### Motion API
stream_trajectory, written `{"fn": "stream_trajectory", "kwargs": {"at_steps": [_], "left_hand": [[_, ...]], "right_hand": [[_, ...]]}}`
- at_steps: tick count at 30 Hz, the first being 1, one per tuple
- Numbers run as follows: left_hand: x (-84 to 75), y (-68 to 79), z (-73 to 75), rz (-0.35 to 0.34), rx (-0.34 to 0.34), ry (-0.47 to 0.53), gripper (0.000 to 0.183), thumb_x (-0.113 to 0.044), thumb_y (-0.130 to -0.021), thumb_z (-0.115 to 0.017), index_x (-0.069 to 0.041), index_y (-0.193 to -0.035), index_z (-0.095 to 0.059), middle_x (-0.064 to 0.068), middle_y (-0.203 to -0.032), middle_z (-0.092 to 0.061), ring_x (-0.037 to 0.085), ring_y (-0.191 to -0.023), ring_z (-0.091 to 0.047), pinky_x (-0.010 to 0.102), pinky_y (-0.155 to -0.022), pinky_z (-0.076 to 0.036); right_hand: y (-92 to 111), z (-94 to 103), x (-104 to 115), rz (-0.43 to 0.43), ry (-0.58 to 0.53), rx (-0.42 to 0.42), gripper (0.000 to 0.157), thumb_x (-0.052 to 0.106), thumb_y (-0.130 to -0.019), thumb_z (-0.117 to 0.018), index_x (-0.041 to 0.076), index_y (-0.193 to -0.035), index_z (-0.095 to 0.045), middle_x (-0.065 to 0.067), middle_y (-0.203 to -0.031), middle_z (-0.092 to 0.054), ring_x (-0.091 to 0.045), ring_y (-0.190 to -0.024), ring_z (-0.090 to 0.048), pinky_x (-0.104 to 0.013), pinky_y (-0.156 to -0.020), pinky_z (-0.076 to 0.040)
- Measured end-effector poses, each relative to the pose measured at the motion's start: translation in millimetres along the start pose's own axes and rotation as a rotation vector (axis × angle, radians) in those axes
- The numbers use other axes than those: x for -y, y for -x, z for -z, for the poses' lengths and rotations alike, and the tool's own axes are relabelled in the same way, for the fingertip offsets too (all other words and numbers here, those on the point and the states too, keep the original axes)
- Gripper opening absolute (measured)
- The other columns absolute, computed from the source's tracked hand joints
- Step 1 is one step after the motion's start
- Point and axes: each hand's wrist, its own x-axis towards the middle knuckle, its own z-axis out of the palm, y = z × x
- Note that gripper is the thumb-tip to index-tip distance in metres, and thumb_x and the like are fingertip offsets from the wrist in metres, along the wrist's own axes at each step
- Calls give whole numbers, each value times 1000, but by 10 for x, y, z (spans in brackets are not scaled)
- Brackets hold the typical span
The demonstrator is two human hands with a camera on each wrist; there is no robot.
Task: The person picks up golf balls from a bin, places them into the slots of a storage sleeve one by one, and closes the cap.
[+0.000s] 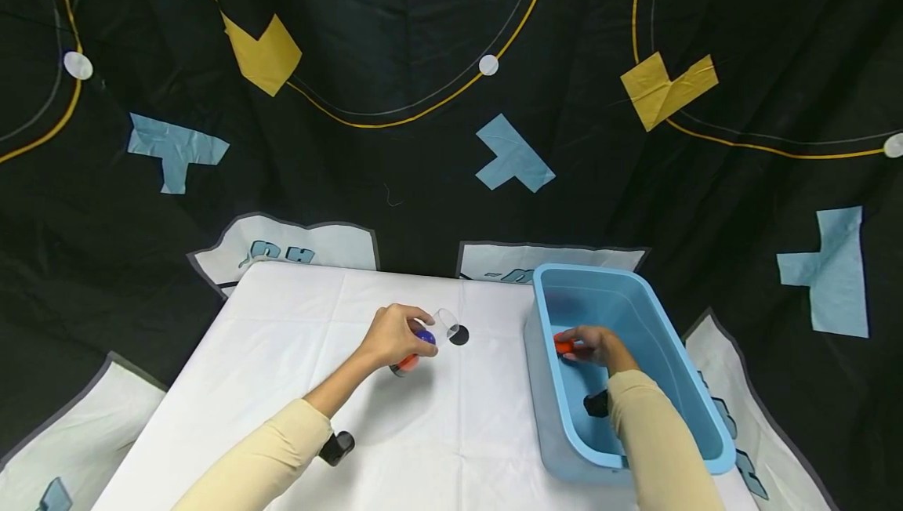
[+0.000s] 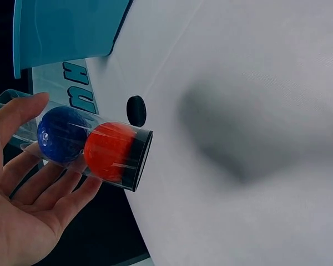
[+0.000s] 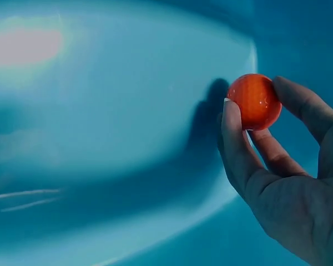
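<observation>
In the middle of the head view we are seeing the left hand [image 1: 397, 336] gripping a clear tube [image 2: 89, 143], its thumb lying on one side and its fingers curling round the other; we are judging that this sideways clasp is leaving both ends free. The tube is tilting over the white table [image 1: 282, 315], apparently hanging clear of it, since its shadow is falling apart from it. Inside, a blue ball [image 2: 61, 134] and a red-orange ball [image 2: 108, 151] are sitting in a row, the latter resting next to the black end cap [image 2: 137, 161], which is probably stopping it from slipping out. Near the tube's other end a black disc [image 1: 461, 335] is lying on the table, perhaps a lid sitting within easy reach. At the right of the frame the right hand [image 1: 598, 344] is pinching an orange ball [image 3: 255, 101] with its fingertips inside a blue bin [image 1: 549, 401], a light hold that is probably suiting something round. Below, a black object [image 1: 596, 404] is lying in the bin, and at the lower left of centre a black cylinder [image 1: 337, 448] is lying beside the left sleeve [image 1: 275, 448]
</observation>
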Motion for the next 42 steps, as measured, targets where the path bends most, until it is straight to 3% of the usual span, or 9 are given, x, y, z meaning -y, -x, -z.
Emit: {"fn": "stream_trajectory", "kwargs": {"at_steps": [4, 9, 18, 23, 27, 33, 42], "left_hand": [[5, 2, -14, 4, 0, -2, 39, -14, -66, -93, -10, -102, -79, 8, -88, -78, 17, -77, -73, 29, -67, -60], [14, 7, -34, 11, 6, -8, 39, -14, -66, -93, -10, -103, -78, 8, -89, -78, 18, -78, -73, 30, -67, -60], [3, -2, -52, 8, 9, -11, 39, -14, -66, -93, -11, -102, -78, 8, -88, -78, 18, -79, -73, 30, -68, -60], [-8, -11, -52, 8, 7, -9, 39, -14, -66, -93, -11, -102, -79, 8, -88, -78, 17, -78, -73, 29, -68, -60], [-1, -12, -61, 11, 10, -5, 40, -15, -66, -93, -10, -102, -79, 8, -88, -78, 17, -78, -73, 29, -67, -60], [21, -11, -68, 17, 9, 1, 40, -15, -66, -93, -10, -103, -78, 8, -88, -78, 17, -78, -72, 30, -67, -60], [-15, -11, -83, -1, 12, 1, 38, -15, -66, -93, -11, -101, -78, 9, -88, -78, 17, -77, -72, 29, -67, -60]], "right_hand": [[77, 94, 48, 32, 11, 49, 51, 7, -98, -60, -10, -140, -35, -25, -110, -60, -17, -75, -73, -24, -82, -59], [197, 203, 158, 66, 45, 43, 54, 10, -99, -61, -11, -142, -35, -25, -109, -61, -18, -75, -73, -27, -82, -60], [514, 322, 430, 175, 146, 5, 70, 15, -96, -67, -12, -148, -29, -34, -135, -51, -21, -84, -74, -32, -83, -61], [690, 326, 637, 250, 238, 37, 61, 22, -99, -65, -10, -143, -39, -29, -136, -55, -26, -97, -73, -33, -88, -60], [837, 263, 809, 316, 287, 83, 52, 24, -101, -63, -9, -139, -48, -25, -133, -61, -28, -103, -72, -33, -89, -60], [1040, 73, 1015, 405, 346, 142, 52, 24, -100, -64, -10, -137, -51, -23, -128, -65, -26, -104, -71, -31, -90, -59], [1153, -359, 1144, 407, 339, 184, 45, 18, -98, -68, -9, -131, -55, -27, -130, -61, -29, -102, -70, -41, -97, -56]]}}
